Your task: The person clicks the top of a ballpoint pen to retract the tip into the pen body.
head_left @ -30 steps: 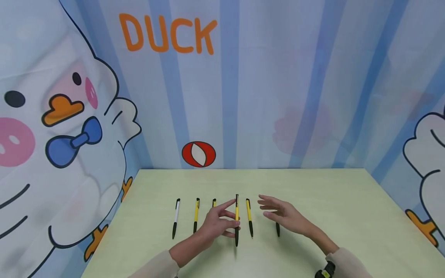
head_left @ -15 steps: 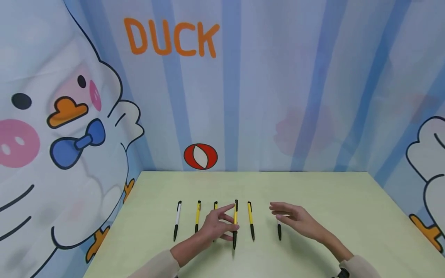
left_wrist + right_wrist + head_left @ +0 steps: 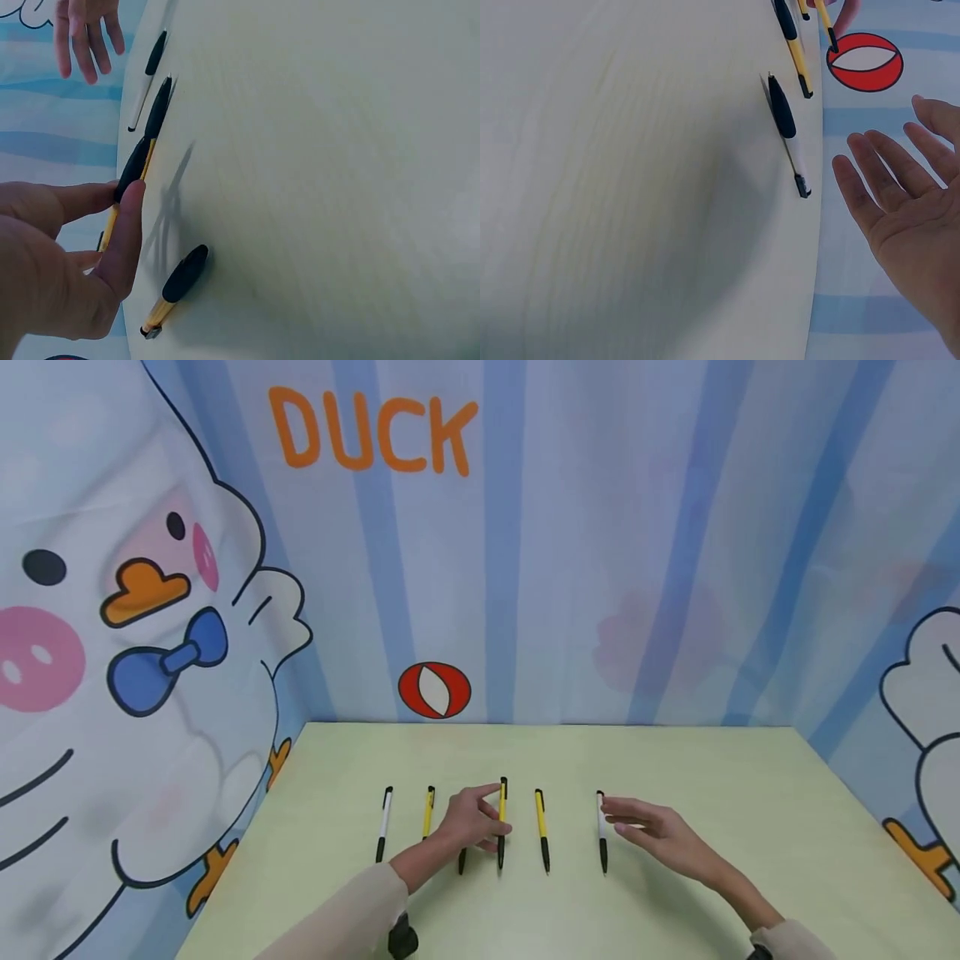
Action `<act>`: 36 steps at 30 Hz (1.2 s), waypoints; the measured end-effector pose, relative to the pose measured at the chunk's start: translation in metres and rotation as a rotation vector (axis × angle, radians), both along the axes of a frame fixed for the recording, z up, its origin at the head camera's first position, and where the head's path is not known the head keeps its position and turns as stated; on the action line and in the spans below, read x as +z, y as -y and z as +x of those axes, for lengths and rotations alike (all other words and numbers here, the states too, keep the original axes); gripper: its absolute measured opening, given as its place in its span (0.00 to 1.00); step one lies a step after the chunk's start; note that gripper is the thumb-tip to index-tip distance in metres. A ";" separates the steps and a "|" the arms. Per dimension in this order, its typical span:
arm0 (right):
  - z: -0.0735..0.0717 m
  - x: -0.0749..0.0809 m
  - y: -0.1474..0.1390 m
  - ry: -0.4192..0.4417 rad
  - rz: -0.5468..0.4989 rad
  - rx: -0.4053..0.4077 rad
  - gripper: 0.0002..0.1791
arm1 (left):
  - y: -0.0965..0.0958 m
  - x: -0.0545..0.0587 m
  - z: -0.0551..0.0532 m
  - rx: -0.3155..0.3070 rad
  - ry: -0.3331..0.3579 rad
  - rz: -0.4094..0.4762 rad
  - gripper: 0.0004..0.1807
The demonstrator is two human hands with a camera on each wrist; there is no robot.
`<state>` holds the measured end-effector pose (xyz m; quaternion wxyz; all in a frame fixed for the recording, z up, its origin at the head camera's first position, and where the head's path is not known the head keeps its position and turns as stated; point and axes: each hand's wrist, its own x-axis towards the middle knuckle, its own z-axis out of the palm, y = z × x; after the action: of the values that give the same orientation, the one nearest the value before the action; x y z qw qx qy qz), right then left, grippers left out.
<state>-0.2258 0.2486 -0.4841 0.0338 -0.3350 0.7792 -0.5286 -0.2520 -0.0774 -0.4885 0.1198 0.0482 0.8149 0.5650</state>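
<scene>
My left hand (image 3: 471, 820) pinches a yellow pen (image 3: 502, 811) with a black grip between thumb and fingers. In the left wrist view, the held pen (image 3: 132, 171) hovers over the tabletop, its shadow apart from it. Just left of it, a black-gripped pen (image 3: 462, 862) lies mostly hidden behind the hand. To the right lies another yellow pen (image 3: 542, 820). My right hand (image 3: 663, 837) is off the table with fingers extended, beside a white pen (image 3: 602, 832) with a black grip; the right wrist view shows the palm (image 3: 922, 232) holding nothing.
The pens lie in a row on a pale yellow-green table (image 3: 675, 760). At its left end are a white pen (image 3: 385, 818) and a yellow pen (image 3: 429, 810), the latter partly covered by my left arm. A duck-print curtain (image 3: 562, 568) stands behind the table.
My left hand has carried the yellow pen slightly left and farther from me. My right hand has shifted right, uncovering the white pen beneath it. The head view has tilted slightly.
</scene>
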 end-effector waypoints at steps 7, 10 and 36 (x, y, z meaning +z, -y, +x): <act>0.001 -0.006 -0.002 0.021 -0.023 0.016 0.23 | -0.008 -0.002 -0.012 0.021 -0.036 -0.136 0.42; 0.001 -0.008 -0.001 0.004 -0.023 0.015 0.23 | -0.009 -0.002 -0.014 0.043 -0.046 -0.176 0.42; 0.001 -0.009 -0.005 0.009 -0.006 -0.021 0.23 | -0.033 0.008 -0.016 -0.056 -0.127 -0.238 0.32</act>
<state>-0.2243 0.2538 -0.4929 0.0309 -0.3245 0.7809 -0.5329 -0.2680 -0.0444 -0.4807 0.0887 0.0920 0.8804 0.4567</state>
